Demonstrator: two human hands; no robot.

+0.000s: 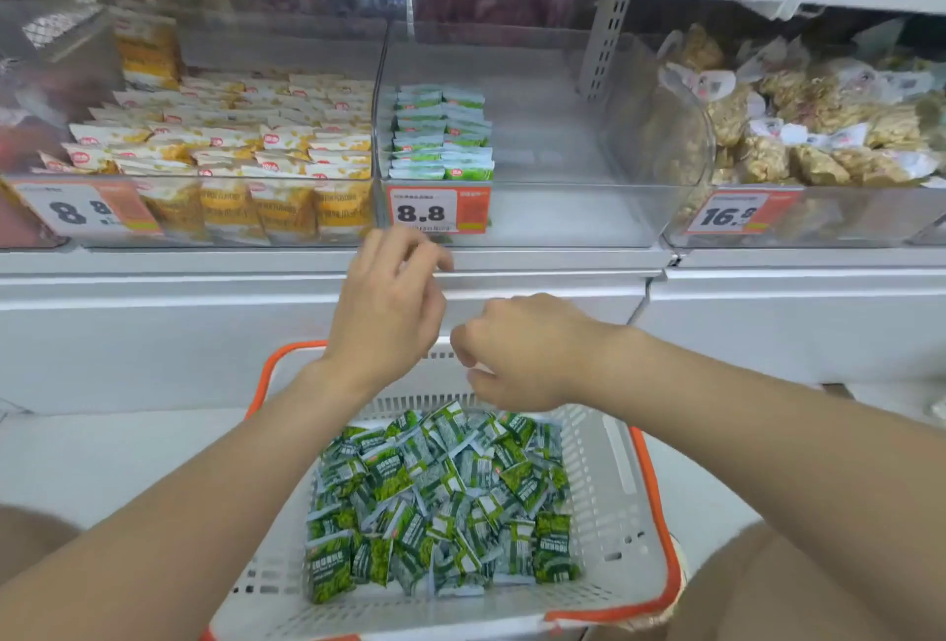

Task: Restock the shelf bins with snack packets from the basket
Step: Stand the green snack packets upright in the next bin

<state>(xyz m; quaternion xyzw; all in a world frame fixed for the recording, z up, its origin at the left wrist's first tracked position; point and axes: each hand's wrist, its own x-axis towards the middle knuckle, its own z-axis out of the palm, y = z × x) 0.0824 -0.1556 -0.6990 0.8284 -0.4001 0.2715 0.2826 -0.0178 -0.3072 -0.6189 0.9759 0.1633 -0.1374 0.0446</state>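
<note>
Head view shows both hands between basket [647,502] and shelf. The left hand [389,305] and right hand [517,354] have loosely curled fingers and no packet is visible in them. The green packets [440,502] lie in the basket, below the hands. The right hand is nearer. The half-filled bin [563,215] is above and ahead.

Basket [617,512] near rim cut by bottom edge. Packet [435,502] print too small to be read. Right hand [522,354] palm hidden.
</note>
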